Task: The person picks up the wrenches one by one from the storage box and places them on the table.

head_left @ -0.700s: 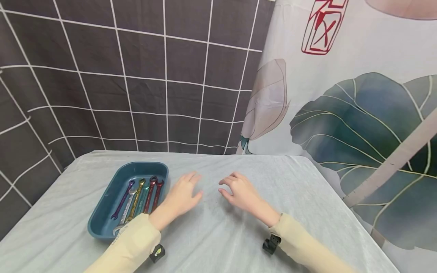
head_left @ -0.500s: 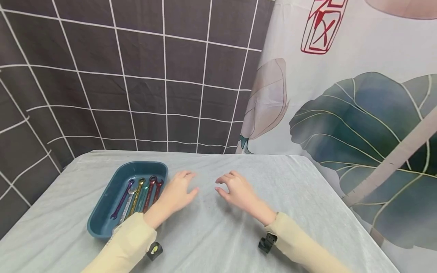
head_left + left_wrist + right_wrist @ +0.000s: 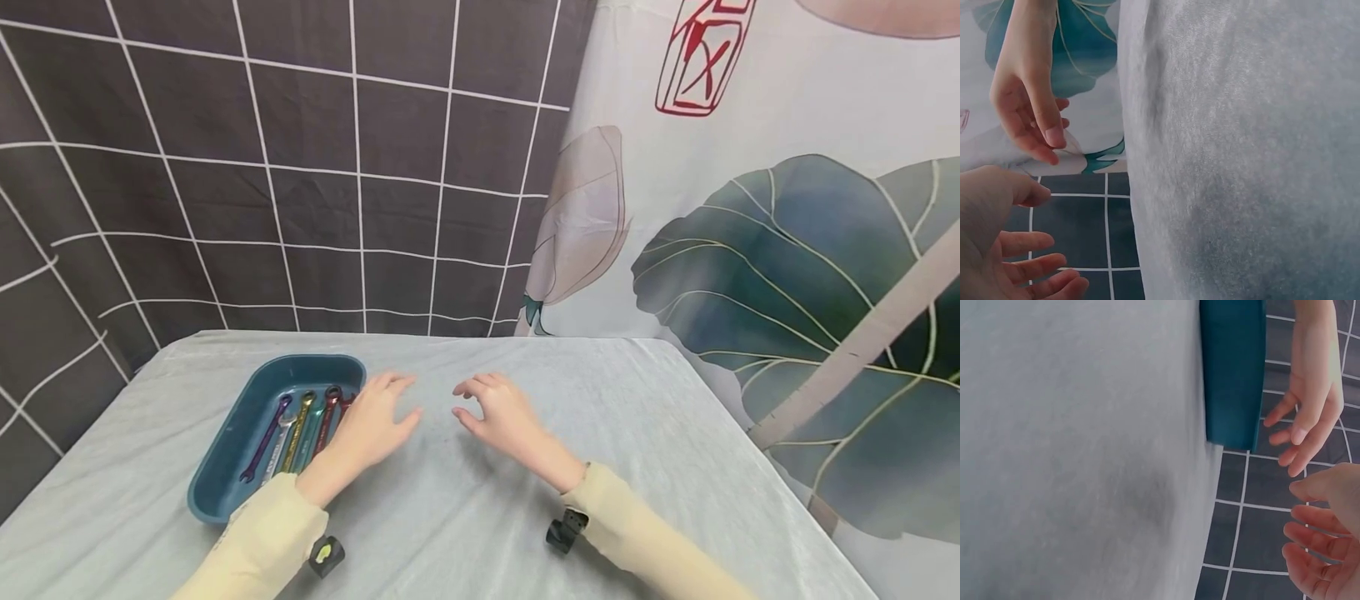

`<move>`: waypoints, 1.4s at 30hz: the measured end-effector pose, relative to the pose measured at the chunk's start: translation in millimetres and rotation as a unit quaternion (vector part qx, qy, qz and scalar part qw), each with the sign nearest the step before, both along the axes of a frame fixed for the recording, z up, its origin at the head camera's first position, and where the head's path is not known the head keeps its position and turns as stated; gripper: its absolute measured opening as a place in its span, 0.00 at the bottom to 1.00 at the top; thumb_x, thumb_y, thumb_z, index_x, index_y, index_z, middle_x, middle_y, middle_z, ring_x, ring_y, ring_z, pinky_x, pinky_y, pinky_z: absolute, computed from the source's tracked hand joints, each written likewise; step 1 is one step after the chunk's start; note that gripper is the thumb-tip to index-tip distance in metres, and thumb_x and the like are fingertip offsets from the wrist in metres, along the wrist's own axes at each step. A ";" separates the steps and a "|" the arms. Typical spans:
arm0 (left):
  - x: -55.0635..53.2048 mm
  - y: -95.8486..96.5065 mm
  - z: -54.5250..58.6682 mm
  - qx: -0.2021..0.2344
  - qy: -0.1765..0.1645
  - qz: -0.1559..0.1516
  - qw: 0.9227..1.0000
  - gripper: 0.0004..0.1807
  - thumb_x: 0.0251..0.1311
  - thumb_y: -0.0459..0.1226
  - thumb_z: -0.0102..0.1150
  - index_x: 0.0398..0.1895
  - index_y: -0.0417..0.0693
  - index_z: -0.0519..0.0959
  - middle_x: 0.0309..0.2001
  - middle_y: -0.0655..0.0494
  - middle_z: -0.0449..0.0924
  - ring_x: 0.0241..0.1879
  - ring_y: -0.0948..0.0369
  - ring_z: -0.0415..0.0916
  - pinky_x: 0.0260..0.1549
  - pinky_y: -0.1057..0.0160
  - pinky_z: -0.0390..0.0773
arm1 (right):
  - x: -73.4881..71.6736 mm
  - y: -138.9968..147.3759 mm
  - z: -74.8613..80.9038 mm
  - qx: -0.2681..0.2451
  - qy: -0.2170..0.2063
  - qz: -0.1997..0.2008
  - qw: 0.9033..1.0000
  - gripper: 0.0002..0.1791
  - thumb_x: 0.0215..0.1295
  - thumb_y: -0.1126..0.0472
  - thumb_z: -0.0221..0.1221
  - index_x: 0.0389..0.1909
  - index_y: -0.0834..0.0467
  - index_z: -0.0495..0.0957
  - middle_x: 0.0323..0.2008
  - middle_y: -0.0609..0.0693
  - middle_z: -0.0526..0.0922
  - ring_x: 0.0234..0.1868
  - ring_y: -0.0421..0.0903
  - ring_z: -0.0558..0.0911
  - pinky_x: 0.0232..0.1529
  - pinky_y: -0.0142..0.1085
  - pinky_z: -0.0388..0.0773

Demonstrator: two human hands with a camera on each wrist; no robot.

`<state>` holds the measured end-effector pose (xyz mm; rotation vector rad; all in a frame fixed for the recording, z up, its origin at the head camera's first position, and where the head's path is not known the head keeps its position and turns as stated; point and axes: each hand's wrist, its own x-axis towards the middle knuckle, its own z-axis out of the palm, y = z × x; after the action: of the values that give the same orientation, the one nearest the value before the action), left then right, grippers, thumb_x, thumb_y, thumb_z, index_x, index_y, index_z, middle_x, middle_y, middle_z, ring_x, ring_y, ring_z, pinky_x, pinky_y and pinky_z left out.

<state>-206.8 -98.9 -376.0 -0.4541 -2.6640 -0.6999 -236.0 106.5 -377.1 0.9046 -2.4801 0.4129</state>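
In the head view, my left hand (image 3: 367, 425) hovers by the right side of a blue tray (image 3: 217, 479), fingers loosely extended and holding nothing. My right hand (image 3: 506, 421) is raised over the cloth to its right, fingers relaxed, also holding nothing. Inside the tray several wrenches lie side by side: a purple wrench (image 3: 264, 442), a silver wrench (image 3: 277, 454), a gold wrench (image 3: 299, 429), a teal wrench (image 3: 309, 440) and a red wrench (image 3: 327, 419). A darker red wrench (image 3: 346, 403) is mostly covered by my left hand. My left forearm hides the tray's near right corner.
A pale grey cloth (image 3: 637, 400) covers the table. Behind it hangs a dark curtain (image 3: 300, 208) with a white grid, and a white curtain (image 3: 667, 192) with leaf prints borders the right. Each wrist carries a small black device, such as the right wrist device (image 3: 566, 531).
Both hands have shifted left, the right one more, so the gap between them is slightly narrower. The left hand now covers more of the red wrenches. The view has turned slightly.
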 end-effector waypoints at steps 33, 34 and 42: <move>8.2 -42.0 11.2 0.052 -0.002 0.045 0.998 0.28 0.51 0.46 0.59 0.55 0.41 0.72 0.51 0.42 0.74 0.51 0.45 0.71 0.48 0.43 0.72 | -2.7 -55.6 16.4 -0.093 -0.118 0.033 0.988 0.14 0.54 0.54 0.62 0.42 0.52 0.79 0.35 0.46 0.83 0.33 0.42 0.80 0.33 0.26 0.74; 8.4 -43.8 11.1 0.055 -0.002 0.046 0.997 0.28 0.52 0.46 0.59 0.55 0.41 0.71 0.51 0.42 0.74 0.49 0.46 0.72 0.47 0.44 0.73 | -3.0 -56.9 16.4 -0.095 -0.123 0.033 0.987 0.14 0.53 0.55 0.62 0.42 0.52 0.79 0.35 0.46 0.83 0.33 0.42 0.80 0.34 0.26 0.74; 11.0 -58.4 11.1 0.066 -0.005 0.059 0.996 0.26 0.54 0.43 0.58 0.56 0.40 0.71 0.50 0.42 0.74 0.37 0.51 0.77 0.36 0.52 0.79 | -3.0 -68.3 18.0 -0.096 -0.147 0.044 0.983 0.16 0.53 0.55 0.62 0.44 0.52 0.78 0.36 0.46 0.83 0.32 0.40 0.80 0.32 0.24 0.73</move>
<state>-195.8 -157.3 -364.9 -0.2560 -2.6084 -0.8383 -239.0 38.2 -359.1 0.9316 -2.6073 0.8569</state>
